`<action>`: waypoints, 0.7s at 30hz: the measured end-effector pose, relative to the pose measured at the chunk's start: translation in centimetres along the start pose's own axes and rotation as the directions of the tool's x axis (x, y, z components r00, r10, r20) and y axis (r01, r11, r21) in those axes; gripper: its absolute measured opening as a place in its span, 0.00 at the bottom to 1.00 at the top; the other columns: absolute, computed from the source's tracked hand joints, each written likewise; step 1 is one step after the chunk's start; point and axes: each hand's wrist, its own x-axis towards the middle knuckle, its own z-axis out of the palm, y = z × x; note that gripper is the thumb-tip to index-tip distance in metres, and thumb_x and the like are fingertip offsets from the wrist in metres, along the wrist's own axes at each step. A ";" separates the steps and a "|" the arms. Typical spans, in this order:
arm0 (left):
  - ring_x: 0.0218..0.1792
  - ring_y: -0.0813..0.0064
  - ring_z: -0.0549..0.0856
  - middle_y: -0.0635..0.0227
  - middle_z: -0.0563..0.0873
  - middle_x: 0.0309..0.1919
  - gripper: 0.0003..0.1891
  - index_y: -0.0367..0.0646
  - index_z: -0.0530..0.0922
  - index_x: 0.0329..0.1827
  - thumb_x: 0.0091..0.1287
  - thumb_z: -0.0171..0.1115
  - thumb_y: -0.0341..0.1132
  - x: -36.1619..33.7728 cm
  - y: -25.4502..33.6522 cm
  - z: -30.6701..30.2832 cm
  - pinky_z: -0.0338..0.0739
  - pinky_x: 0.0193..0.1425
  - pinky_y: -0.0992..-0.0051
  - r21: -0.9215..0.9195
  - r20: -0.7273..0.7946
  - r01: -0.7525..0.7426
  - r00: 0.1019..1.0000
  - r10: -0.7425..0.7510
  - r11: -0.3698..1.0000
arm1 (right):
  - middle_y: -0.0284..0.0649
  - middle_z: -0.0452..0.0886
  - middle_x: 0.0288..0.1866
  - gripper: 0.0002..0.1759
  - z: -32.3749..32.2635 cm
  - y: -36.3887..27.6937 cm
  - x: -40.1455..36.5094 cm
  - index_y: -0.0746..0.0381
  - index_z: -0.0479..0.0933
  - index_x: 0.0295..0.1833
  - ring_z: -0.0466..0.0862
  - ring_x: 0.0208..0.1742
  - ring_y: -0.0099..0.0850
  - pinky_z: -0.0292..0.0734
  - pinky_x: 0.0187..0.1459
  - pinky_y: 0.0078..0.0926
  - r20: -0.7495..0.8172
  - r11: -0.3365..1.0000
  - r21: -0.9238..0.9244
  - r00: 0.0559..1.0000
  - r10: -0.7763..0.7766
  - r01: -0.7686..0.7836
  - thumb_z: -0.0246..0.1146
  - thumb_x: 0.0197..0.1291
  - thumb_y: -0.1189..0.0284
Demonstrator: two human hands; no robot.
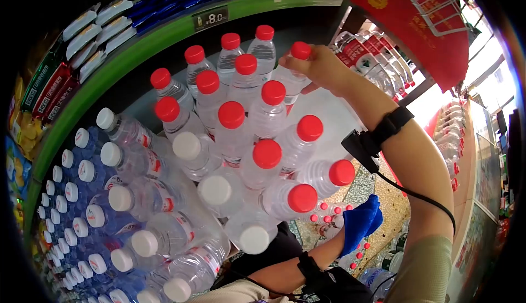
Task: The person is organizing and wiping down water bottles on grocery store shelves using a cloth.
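My right hand (323, 70) reaches across from the right and is closed round the neck of a clear plastic bottle with a red cap (301, 50). This bottle stands at the far right corner of a group of similar red-capped bottles (231, 115). Lower down, my left hand is covered by a blue cloth (361, 223); its fingers are hidden, and the cloth bunches around it, away from the shelf. White-capped clear bottles (215, 190) stand close in front of the red-capped ones.
Rows of small white-capped bottles (71, 191) fill the left. A green shelf edge (159, 26) with a price tag (210, 18) curves behind, with snack packs (115, 20) above. Packed bottles (364, 56) stand right, below a red display (416, 12). More bottles stand on the speckled floor (392, 199).
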 end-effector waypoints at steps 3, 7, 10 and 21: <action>0.17 0.87 0.57 0.82 0.58 0.16 0.21 0.55 0.62 0.24 0.78 0.36 0.50 -0.6 1.2 0.0 0.50 0.20 0.81 0.031 0.026 -0.030 0.999 0.029 0.999 | 0.45 0.80 0.51 0.25 0.4 -1.0 0.5 0.61 0.79 0.52 0.80 0.54 0.36 0.86 0.41 0.35 0.066 0.999 -0.042 0.998 0.000 0.003 0.66 0.56 0.54; 0.17 0.87 0.58 0.81 0.59 0.17 0.20 0.54 0.63 0.25 0.78 0.38 0.48 -0.7 1.2 0.7 0.51 0.21 0.81 -0.068 0.033 -0.048 0.998 0.050 0.997 | 0.50 0.77 0.57 0.34 1.5 -1.3 0.5 0.69 0.73 0.59 0.82 0.52 0.40 0.87 0.41 0.31 0.077 0.989 0.111 0.991 -0.109 0.100 0.69 0.53 0.55; 0.15 0.84 0.56 0.80 0.58 0.14 0.24 0.52 0.61 0.20 0.77 0.38 0.52 -0.8 1.0 1.3 0.48 0.20 0.78 0.008 0.005 -0.049 0.999 0.049 0.999 | 0.51 0.76 0.57 0.40 1.8 -0.9 -0.1 0.70 0.66 0.65 0.79 0.58 0.40 0.85 0.46 0.33 0.063 0.972 0.211 0.991 -0.119 0.103 0.69 0.53 0.57; 0.17 0.85 0.62 0.78 0.66 0.15 0.25 0.51 0.65 0.21 0.76 0.38 0.54 0.0 -0.7 1.2 0.56 0.21 0.80 0.255 -0.216 -0.152 0.954 0.210 0.955 | 0.39 0.83 0.37 0.17 -9.5 7.2 -26.0 0.67 0.77 0.52 0.83 0.37 0.26 0.79 0.43 0.24 -0.511 0.997 0.050 0.859 -0.028 0.063 0.57 0.67 0.65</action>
